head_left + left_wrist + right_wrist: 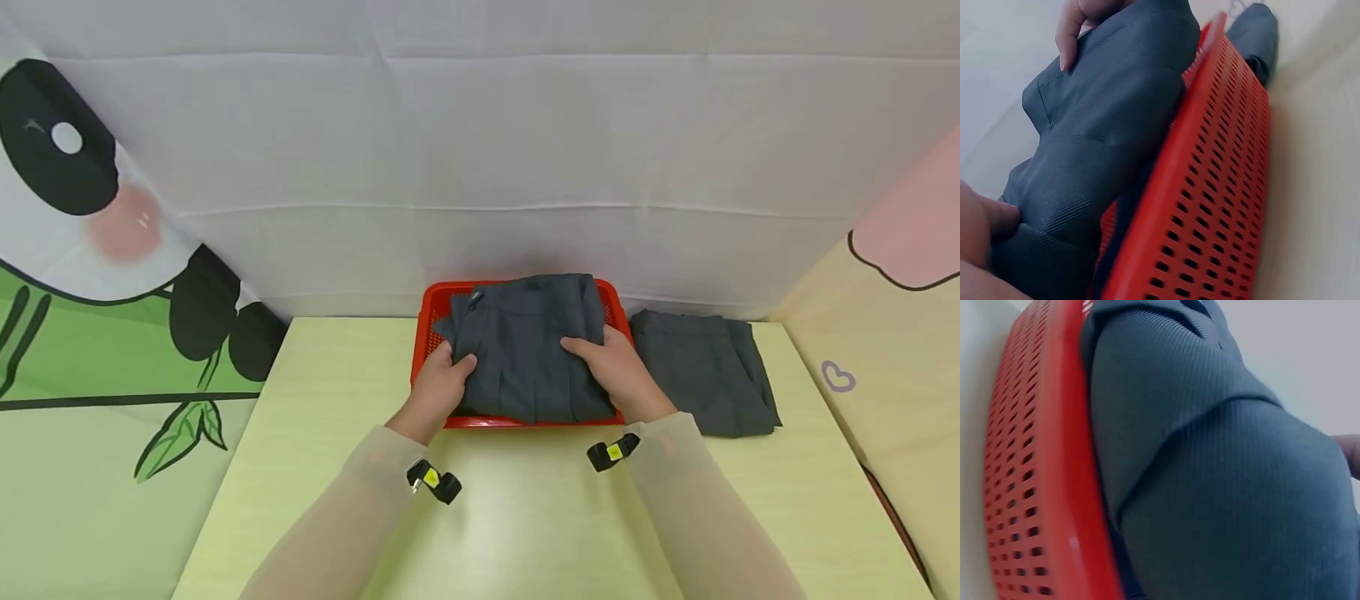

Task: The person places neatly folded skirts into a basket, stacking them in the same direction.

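Observation:
A folded dark grey pleated skirt (525, 350) is held over the red perforated basket (426, 333), covering most of its opening. My left hand (437, 387) grips the skirt's left side, thumb on top. On the opposite side my right hand (618, 375) holds it in the same way. The skirt's folded edge (1079, 181) stands close along the basket wall (1210, 206) in the left wrist view. In the right wrist view the cloth (1229, 487) bulges above the red rim (1075, 450). Whether it touches what lies inside I cannot tell; dark cloth shows there.
Another folded dark grey garment (705, 375) lies on the table right of the basket. The pale yellow table (517, 517) meets a white cloth backdrop (525, 158) just behind the basket. Printed cloth panels (90, 350) flank the table.

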A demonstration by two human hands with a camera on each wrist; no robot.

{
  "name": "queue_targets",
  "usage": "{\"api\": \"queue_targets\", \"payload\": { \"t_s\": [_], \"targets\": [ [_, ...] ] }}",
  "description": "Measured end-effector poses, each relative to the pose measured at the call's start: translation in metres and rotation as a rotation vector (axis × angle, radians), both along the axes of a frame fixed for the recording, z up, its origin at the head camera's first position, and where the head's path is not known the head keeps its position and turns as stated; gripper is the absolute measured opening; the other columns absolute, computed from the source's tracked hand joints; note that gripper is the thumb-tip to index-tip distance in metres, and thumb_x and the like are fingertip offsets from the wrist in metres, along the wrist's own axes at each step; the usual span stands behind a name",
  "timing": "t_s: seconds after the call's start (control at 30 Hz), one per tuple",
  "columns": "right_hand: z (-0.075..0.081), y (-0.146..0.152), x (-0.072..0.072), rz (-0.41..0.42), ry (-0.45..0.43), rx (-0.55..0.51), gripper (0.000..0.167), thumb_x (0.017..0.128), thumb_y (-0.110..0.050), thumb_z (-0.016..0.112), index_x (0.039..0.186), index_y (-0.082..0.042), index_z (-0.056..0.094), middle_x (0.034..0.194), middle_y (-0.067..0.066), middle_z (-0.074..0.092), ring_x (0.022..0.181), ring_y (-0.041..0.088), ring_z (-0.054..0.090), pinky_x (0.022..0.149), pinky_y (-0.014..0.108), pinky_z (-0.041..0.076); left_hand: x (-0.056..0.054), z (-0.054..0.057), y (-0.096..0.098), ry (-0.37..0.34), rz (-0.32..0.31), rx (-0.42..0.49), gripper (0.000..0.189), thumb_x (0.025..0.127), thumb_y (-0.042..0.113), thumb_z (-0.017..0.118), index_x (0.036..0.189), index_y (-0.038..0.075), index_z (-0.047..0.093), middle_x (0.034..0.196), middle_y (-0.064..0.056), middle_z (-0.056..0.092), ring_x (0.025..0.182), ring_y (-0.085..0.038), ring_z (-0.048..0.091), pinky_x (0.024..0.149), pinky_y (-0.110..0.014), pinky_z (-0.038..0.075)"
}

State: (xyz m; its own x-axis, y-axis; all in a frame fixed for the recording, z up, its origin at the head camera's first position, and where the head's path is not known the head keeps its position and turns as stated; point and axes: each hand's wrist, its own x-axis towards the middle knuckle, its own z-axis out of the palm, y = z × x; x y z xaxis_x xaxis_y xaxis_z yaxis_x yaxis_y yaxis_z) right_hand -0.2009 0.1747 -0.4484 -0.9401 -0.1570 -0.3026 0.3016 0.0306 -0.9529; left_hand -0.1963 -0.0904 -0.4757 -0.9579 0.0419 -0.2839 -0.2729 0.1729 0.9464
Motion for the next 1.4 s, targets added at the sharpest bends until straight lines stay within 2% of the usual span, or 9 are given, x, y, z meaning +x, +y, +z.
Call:
{"api": "queue_targets", "payload": {
  "t_s": [0.17, 0.3, 0.4, 0.47, 0.6, 0.8, 0.97, 1.17, 1.4],
  "targets": [
    [-0.022, 0.001, -0.017, -0.016, -0.057, 0.057, 0.058, 0.100, -0.019, 0.062, 0.151, -0.004, 0.039, 0.141, 0.015, 0.054, 0.116, 0.030, 0.059, 0.098, 0.039, 0.053, -0.011, -0.014, 0.007, -0.013, 0.073, -0.063, 0.033, 0.107, 0.022, 0.056, 0.135, 0.005, 0.053, 0.133, -0.011, 0.058, 0.119, -0.029, 0.053, 0.106, -0.047, 0.046],
    [-0.039, 0.004, -0.026, 0.005, -0.064, 0.164, 0.057, 0.101, -0.017, 0.060, 0.152, -0.001, 0.038, 0.140, 0.017, 0.053, 0.118, 0.032, 0.055, 0.104, 0.044, 0.049, -0.018, -0.022, 0.012, -0.028, 0.078, -0.124, 0.041, 0.107, 0.021, 0.053, 0.143, 0.001, 0.048, 0.139, -0.015, 0.054, 0.126, -0.032, 0.050, 0.110, -0.050, 0.042],
    [-0.051, 0.008, -0.030, 0.027, -0.067, 0.267, 0.060, 0.104, -0.020, 0.061, 0.154, 0.002, 0.035, 0.144, 0.020, 0.050, 0.124, 0.036, 0.052, 0.109, 0.049, 0.044, -0.023, -0.028, 0.014, -0.036, 0.061, -0.186, 0.050, 0.108, 0.019, 0.052, 0.152, 0.000, 0.041, 0.150, -0.017, 0.048, 0.136, -0.034, 0.045, 0.115, -0.051, 0.038],
    [-0.058, 0.010, -0.032, 0.054, -0.067, 0.382, 0.065, 0.105, -0.022, 0.060, 0.155, 0.006, 0.031, 0.148, 0.024, 0.045, 0.129, 0.039, 0.048, 0.112, 0.051, 0.040, -0.026, -0.031, 0.014, -0.044, 0.038, -0.249, 0.054, 0.108, 0.018, 0.050, 0.156, -0.001, 0.036, 0.155, -0.018, 0.044, 0.142, -0.036, 0.041, 0.117, -0.052, 0.036],
    [-0.068, 0.009, -0.035, 0.100, -0.064, 0.580, 0.076, 0.104, -0.024, 0.060, 0.157, 0.013, 0.020, 0.160, 0.030, 0.030, 0.143, 0.044, 0.035, 0.119, 0.054, 0.030, -0.031, -0.036, 0.011, -0.070, -0.051, -0.428, 0.055, 0.107, 0.016, 0.048, 0.155, -0.008, 0.034, 0.155, -0.023, 0.044, 0.141, -0.038, 0.043, 0.116, -0.052, 0.037],
    [-0.073, 0.007, -0.035, 0.111, -0.067, 0.628, 0.080, 0.104, -0.025, 0.060, 0.157, 0.014, 0.016, 0.163, 0.031, 0.024, 0.148, 0.045, 0.028, 0.121, 0.055, 0.025, -0.036, -0.046, 0.008, -0.054, -0.149, -0.597, 0.048, 0.106, 0.015, 0.048, 0.143, -0.015, 0.044, 0.141, -0.026, 0.056, 0.127, -0.039, 0.056, 0.110, -0.049, 0.044],
    [-0.075, 0.008, -0.035, 0.125, -0.063, 0.676, 0.078, 0.104, -0.027, 0.059, 0.156, 0.014, 0.019, 0.161, 0.032, 0.028, 0.145, 0.046, 0.033, 0.119, 0.056, 0.029, -0.035, -0.049, 0.010, -0.027, -0.180, -0.617, 0.047, 0.105, 0.014, 0.047, 0.141, -0.017, 0.043, 0.135, -0.028, 0.058, 0.123, -0.040, 0.058, 0.106, -0.050, 0.047],
    [-0.072, 0.008, -0.036, 0.137, -0.048, 0.689, 0.077, 0.104, -0.026, 0.060, 0.155, 0.016, 0.022, 0.158, 0.033, 0.031, 0.142, 0.047, 0.037, 0.118, 0.056, 0.032, -0.033, -0.047, 0.012, 0.005, -0.162, -0.639, 0.047, 0.104, 0.012, 0.051, 0.139, -0.017, 0.042, 0.125, -0.028, 0.062, 0.115, -0.039, 0.062, 0.099, -0.049, 0.051],
    [-0.065, 0.007, -0.036, 0.162, -0.039, 0.737, 0.077, 0.103, -0.029, 0.060, 0.154, 0.017, 0.024, 0.157, 0.033, 0.033, 0.141, 0.046, 0.039, 0.117, 0.056, 0.033, -0.029, -0.033, 0.009, 0.029, -0.133, -0.696, 0.057, 0.104, 0.014, 0.055, 0.147, -0.016, 0.033, 0.130, -0.028, 0.061, 0.121, -0.039, 0.061, 0.102, -0.048, 0.051]
  ]
}}
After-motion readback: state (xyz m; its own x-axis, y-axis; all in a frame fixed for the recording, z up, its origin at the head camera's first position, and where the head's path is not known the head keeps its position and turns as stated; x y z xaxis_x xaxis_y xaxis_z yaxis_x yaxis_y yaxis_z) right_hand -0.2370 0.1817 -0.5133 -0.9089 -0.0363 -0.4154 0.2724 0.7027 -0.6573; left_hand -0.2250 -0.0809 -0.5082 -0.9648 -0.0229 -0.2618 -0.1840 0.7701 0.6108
